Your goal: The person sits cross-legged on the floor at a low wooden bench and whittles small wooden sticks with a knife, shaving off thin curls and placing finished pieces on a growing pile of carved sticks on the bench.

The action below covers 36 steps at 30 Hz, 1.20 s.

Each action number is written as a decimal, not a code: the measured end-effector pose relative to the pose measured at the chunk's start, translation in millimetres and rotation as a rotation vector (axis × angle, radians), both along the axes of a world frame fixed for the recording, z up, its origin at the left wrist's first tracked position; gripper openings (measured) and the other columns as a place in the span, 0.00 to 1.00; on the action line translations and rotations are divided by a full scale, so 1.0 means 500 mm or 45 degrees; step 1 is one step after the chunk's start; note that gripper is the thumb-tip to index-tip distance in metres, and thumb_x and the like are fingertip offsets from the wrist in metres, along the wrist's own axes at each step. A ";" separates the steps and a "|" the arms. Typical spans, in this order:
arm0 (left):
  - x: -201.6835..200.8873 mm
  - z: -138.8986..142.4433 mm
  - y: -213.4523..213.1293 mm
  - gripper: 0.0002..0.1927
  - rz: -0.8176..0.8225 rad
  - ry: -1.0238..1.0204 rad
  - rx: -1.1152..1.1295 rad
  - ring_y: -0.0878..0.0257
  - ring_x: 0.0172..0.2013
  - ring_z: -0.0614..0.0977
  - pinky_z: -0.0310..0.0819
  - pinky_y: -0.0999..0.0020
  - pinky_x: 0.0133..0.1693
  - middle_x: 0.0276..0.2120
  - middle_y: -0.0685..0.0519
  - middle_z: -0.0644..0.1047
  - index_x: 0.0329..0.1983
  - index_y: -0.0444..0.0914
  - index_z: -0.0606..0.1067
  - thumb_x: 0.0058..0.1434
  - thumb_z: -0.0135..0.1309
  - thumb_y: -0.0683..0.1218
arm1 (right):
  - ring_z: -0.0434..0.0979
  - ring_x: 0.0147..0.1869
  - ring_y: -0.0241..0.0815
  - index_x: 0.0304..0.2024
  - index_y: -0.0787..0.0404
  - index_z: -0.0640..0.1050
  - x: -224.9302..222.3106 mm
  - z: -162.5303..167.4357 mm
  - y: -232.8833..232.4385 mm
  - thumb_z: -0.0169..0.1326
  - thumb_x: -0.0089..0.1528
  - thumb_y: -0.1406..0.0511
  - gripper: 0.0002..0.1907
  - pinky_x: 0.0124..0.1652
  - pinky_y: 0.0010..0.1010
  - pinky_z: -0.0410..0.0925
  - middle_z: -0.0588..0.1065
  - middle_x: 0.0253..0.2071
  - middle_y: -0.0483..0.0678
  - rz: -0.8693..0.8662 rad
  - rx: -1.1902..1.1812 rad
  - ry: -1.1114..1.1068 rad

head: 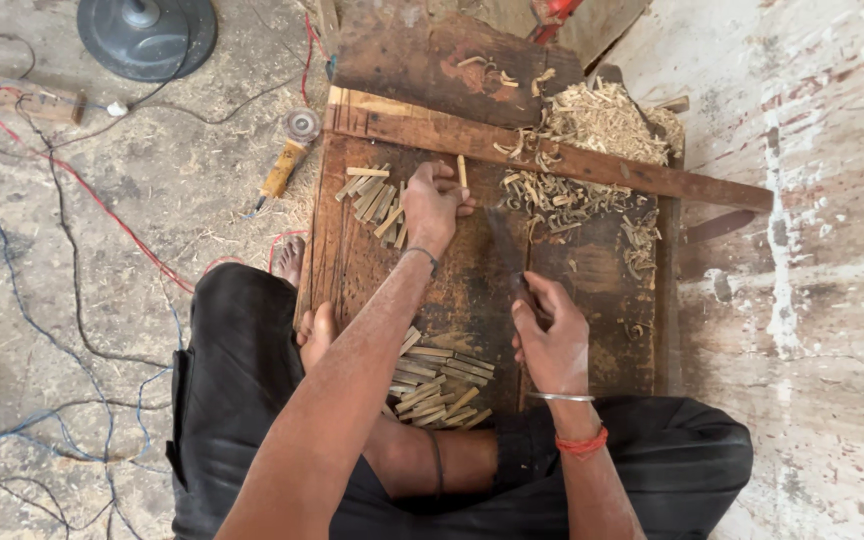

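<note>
Gripping a small wooden stick (pixel 461 170) upright in the left hand (pixel 434 200), right hand (pixel 550 335) closing around a dark blade (pixel 505 250), possibly a chisel. Sitting finished near the lap: a pile of cut pieces (pixel 437 385); waiting beside the left hand: more sticks (pixel 372 195).

Angle grinder (pixel 287 160), fan base (pixel 147 35), tangled cables (pixel 72 190) on floor.

left hand (pixel 435 200): our arm stretched forward, fingers curled shut in a pinch | right hand (pixel 550 340): drawn near, fist wrapped closed, wrist bent
</note>
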<state>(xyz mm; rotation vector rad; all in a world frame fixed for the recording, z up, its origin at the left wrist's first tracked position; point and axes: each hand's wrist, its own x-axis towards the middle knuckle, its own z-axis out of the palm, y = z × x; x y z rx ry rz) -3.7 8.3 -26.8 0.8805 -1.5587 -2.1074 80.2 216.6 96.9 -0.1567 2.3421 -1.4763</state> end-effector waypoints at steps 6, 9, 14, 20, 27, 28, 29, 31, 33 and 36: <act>0.002 -0.018 0.000 0.13 0.031 0.023 0.054 0.60 0.30 0.88 0.83 0.70 0.29 0.35 0.43 0.82 0.48 0.28 0.69 0.61 0.53 0.29 | 0.79 0.30 0.30 0.64 0.63 0.72 -0.012 0.038 -0.048 0.53 0.62 0.71 0.26 0.22 0.24 0.71 0.81 0.41 0.48 0.055 0.025 0.131; 0.000 -0.030 0.004 0.13 0.063 0.029 0.038 0.57 0.30 0.87 0.85 0.67 0.29 0.33 0.43 0.81 0.46 0.28 0.70 0.58 0.56 0.29 | 0.79 0.28 0.32 0.64 0.59 0.74 -0.025 0.037 -0.082 0.54 0.61 0.71 0.26 0.21 0.26 0.71 0.81 0.37 0.48 0.069 0.146 0.107; -0.002 -0.053 0.009 0.11 0.186 -0.097 -0.463 0.60 0.35 0.86 0.80 0.66 0.37 0.34 0.48 0.82 0.39 0.33 0.75 0.54 0.61 0.32 | 0.82 0.35 0.45 0.59 0.61 0.78 -0.030 0.016 -0.108 0.56 0.62 0.69 0.22 0.33 0.35 0.73 0.83 0.41 0.55 0.117 0.251 0.287; -0.010 -0.036 0.025 0.12 0.304 -0.184 -0.419 0.58 0.35 0.85 0.80 0.63 0.37 0.33 0.47 0.80 0.36 0.33 0.72 0.50 0.58 0.30 | 0.85 0.51 0.52 0.54 0.65 0.80 -0.032 0.012 -0.099 0.58 0.62 0.67 0.18 0.50 0.36 0.74 0.81 0.49 0.59 0.169 0.349 0.536; 0.001 0.008 0.054 0.11 0.453 -0.225 -0.401 0.50 0.34 0.85 0.78 0.58 0.38 0.29 0.43 0.80 0.36 0.33 0.69 0.51 0.51 0.30 | 0.84 0.52 0.54 0.52 0.66 0.80 -0.017 0.017 -0.084 0.57 0.62 0.68 0.16 0.50 0.37 0.75 0.81 0.50 0.60 0.204 0.354 0.609; 0.002 0.011 0.056 0.11 0.461 -0.218 -0.386 0.50 0.35 0.86 0.78 0.58 0.37 0.29 0.43 0.79 0.36 0.34 0.69 0.51 0.51 0.30 | 0.84 0.53 0.55 0.52 0.67 0.80 -0.016 0.018 -0.084 0.57 0.62 0.68 0.16 0.50 0.37 0.75 0.81 0.50 0.60 0.225 0.355 0.648; 0.004 0.013 0.057 0.11 0.468 -0.214 -0.371 0.50 0.35 0.86 0.79 0.58 0.37 0.29 0.43 0.79 0.36 0.34 0.69 0.50 0.51 0.30 | 0.84 0.53 0.56 0.52 0.66 0.81 -0.017 0.019 -0.086 0.58 0.62 0.68 0.16 0.50 0.37 0.75 0.81 0.50 0.60 0.226 0.372 0.655; 0.007 0.016 0.061 0.11 0.470 -0.213 -0.362 0.50 0.35 0.86 0.79 0.57 0.37 0.29 0.44 0.79 0.36 0.34 0.69 0.51 0.51 0.30 | 0.83 0.53 0.56 0.52 0.66 0.81 -0.016 0.024 -0.086 0.58 0.62 0.69 0.15 0.50 0.38 0.74 0.81 0.50 0.61 0.218 0.415 0.676; 0.007 0.020 0.063 0.11 0.472 -0.207 -0.385 0.50 0.34 0.86 0.78 0.56 0.37 0.29 0.44 0.80 0.36 0.35 0.68 0.52 0.51 0.30 | 0.83 0.53 0.57 0.52 0.67 0.81 -0.014 0.029 -0.087 0.58 0.62 0.69 0.15 0.50 0.39 0.74 0.81 0.48 0.61 0.229 0.411 0.708; 0.010 0.026 0.065 0.12 0.480 -0.162 -0.277 0.50 0.35 0.87 0.78 0.57 0.37 0.28 0.43 0.77 0.37 0.34 0.67 0.52 0.49 0.29 | 0.86 0.49 0.53 0.52 0.65 0.81 -0.012 0.029 -0.095 0.57 0.62 0.68 0.16 0.47 0.38 0.76 0.82 0.45 0.60 0.167 0.391 0.548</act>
